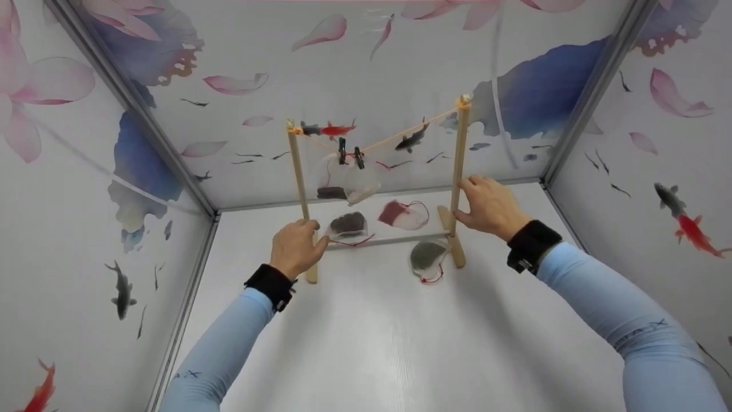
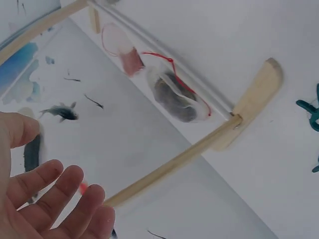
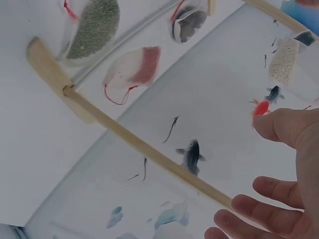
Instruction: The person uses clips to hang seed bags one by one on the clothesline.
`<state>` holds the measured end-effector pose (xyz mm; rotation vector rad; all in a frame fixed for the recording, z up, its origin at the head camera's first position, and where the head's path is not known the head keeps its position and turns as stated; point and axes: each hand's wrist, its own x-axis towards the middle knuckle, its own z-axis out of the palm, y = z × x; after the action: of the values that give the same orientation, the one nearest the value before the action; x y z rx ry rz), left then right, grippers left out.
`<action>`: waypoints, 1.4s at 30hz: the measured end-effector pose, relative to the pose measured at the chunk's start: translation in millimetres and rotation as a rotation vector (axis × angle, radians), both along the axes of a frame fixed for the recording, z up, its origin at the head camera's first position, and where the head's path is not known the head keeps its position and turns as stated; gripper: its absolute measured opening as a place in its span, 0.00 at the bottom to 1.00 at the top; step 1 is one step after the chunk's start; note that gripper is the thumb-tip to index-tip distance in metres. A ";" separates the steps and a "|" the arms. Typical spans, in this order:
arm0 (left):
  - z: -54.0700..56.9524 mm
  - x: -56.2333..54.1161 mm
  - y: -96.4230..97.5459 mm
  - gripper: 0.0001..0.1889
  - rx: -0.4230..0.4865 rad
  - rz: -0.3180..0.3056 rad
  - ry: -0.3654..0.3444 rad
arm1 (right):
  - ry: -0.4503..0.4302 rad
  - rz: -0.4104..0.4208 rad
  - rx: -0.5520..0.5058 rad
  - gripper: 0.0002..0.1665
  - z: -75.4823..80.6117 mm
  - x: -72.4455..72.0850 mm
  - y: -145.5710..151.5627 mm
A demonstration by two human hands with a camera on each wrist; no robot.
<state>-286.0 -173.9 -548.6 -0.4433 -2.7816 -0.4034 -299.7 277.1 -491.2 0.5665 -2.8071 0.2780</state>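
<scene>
My left hand (image 1: 293,249) is beside the left post (image 1: 298,177) of a small wooden rack, its fingers relaxed and fingertips close to the wood. At the right post (image 1: 459,151), my right hand (image 1: 493,206) has its fingers loosely extended, fingertips right at the wood. An orange string (image 1: 409,131) sags between the post tops. Two small dark clips (image 1: 359,158) hold drawstring mesh bags on it, one with dark contents (image 1: 331,193), the other with pale grains (image 3: 284,62). Neither palm has anything in it in the wrist views.
A pale bar (image 1: 389,237) joins the posts low down. Around it lie a bag with dark contents (image 1: 349,223), a bag with reddish contents (image 1: 394,213) and a bag of green grains (image 1: 428,256). Green clips (image 2: 314,118) show at the left wrist view's edge. Patterned panels (image 1: 366,74) enclose the table.
</scene>
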 end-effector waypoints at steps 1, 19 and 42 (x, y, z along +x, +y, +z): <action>-4.9 1.3 -5.4 0.18 0.002 0.007 -0.002 | -0.014 -0.016 -0.007 0.35 -4.6 1.9 4.6; -90.5 16.0 -80.7 0.24 -0.022 0.158 -0.285 | -0.173 -0.179 -0.042 0.42 -79.7 36.2 43.2; -153.1 24.5 -101.9 0.16 -0.176 0.255 -0.380 | -0.221 -0.184 -0.039 0.39 -101.7 49.9 46.7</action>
<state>-261.4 -275.8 -701.7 -0.0445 -3.2042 -0.1998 -249.8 323.8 -592.9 0.2802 -3.0318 0.3772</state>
